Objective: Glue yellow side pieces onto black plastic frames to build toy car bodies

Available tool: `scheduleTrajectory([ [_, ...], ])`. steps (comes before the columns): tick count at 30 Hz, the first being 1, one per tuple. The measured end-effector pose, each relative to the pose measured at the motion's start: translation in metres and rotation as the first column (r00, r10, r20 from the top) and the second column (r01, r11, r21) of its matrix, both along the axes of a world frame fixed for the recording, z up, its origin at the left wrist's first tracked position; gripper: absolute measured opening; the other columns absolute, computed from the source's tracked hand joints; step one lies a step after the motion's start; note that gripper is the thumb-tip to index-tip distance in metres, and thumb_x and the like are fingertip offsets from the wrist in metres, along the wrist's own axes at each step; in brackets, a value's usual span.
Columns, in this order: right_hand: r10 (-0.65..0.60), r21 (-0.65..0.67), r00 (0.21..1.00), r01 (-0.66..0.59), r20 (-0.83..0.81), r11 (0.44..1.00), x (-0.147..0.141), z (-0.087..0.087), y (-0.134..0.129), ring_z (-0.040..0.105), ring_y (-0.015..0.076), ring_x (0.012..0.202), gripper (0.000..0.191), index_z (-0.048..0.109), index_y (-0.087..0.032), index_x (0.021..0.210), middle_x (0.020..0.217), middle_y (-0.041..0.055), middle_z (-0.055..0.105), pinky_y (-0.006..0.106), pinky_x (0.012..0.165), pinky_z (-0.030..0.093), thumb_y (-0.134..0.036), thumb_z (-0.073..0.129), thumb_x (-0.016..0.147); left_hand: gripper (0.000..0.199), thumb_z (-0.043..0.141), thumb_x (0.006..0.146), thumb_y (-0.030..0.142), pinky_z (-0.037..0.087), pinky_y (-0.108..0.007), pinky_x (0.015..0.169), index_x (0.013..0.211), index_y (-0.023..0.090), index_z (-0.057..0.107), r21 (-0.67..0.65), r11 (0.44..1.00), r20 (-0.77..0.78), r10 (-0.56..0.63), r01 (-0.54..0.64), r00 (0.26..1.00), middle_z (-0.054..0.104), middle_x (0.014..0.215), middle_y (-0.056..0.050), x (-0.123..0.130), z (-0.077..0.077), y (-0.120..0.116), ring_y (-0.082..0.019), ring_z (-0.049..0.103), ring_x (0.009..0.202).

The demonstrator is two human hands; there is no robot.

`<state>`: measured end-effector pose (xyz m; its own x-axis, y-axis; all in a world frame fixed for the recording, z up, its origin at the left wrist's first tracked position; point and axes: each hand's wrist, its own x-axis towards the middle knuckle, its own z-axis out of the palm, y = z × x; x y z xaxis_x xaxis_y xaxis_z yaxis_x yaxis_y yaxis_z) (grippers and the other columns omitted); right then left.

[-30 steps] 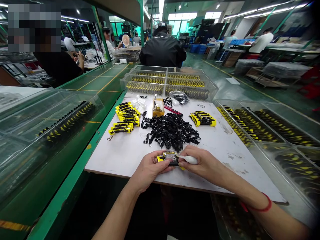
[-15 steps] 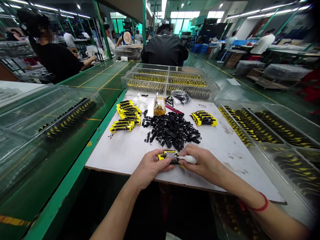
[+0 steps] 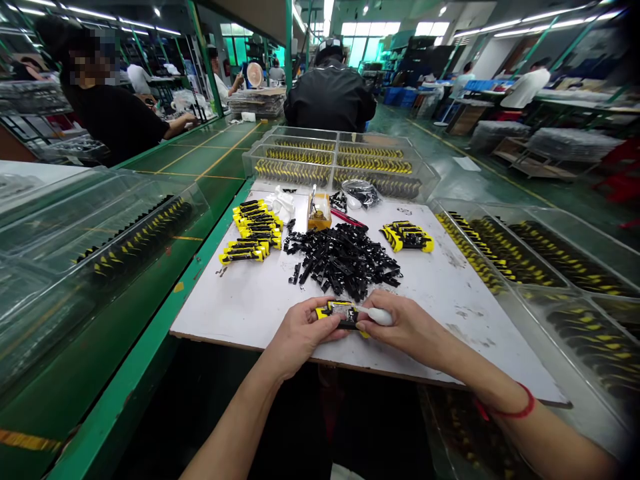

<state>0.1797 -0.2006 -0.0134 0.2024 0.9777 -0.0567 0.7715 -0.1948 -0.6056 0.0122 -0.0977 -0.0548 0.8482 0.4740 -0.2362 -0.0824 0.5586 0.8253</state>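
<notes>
Close to the board's front edge, my left hand (image 3: 306, 333) is closed around the left end of a yellow-and-black plastic housing (image 3: 343, 313). A greyish inner area of this part faces up. My right hand (image 3: 405, 327) pinches a small white dropper-like applicator (image 3: 381, 316), its thin tip pointing left at the housing's right end. My right fingers also lie near that end. Whether the tip touches the part, I cannot tell. Just beyond both hands lies a heap of small black plastic parts (image 3: 345, 260).
Yellow-and-black housings (image 3: 255, 230) lie in rows on the board's left, with a smaller group (image 3: 407, 237) on the right. Behind the heap are an orange box (image 3: 319, 213), a red pen-like tool (image 3: 349, 218) and a plastic bag (image 3: 363, 193). Clear trays (image 3: 433, 200) surround the white board (image 3: 230, 310).
The white applicator has shifted slightly, its tip now higher over the housing. My left hand and the housing stay almost in place. A co-worker at the left has moved a little to the right.
</notes>
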Motion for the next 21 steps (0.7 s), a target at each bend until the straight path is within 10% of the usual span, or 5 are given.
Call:
scheduleTrajectory([
  [11,-0.300,-0.240,0.798,0.200,-0.522,0.950,0.003,0.001,-0.008,0.038,0.0063,0.047,0.042,0.046,-0.022,0.105,0.079,-0.0023,0.055,0.021,0.043,0.031,-0.049,0.061,0.077,0.047,0.064,0.084,0.022,0.049,-0.035,0.096,0.126,0.010,0.050,0.008,0.998,0.015,-0.056,0.056,0.998,0.063,0.118,-0.015,-0.002,-0.002,0.001,-0.025,0.060,0.109],
  [21,-0.300,-0.278,0.766,0.164,-0.569,0.946,-0.003,-0.005,-0.003,0.039,0.0066,0.047,0.030,0.054,-0.019,0.095,0.061,-0.0047,0.052,0.019,0.041,0.029,-0.043,0.061,0.079,0.044,0.063,0.085,0.023,0.047,-0.037,0.097,0.126,0.013,0.049,0.055,0.994,0.022,-0.092,0.091,0.996,0.062,0.121,-0.013,-0.005,-0.003,0.003,-0.025,0.059,0.110],
])
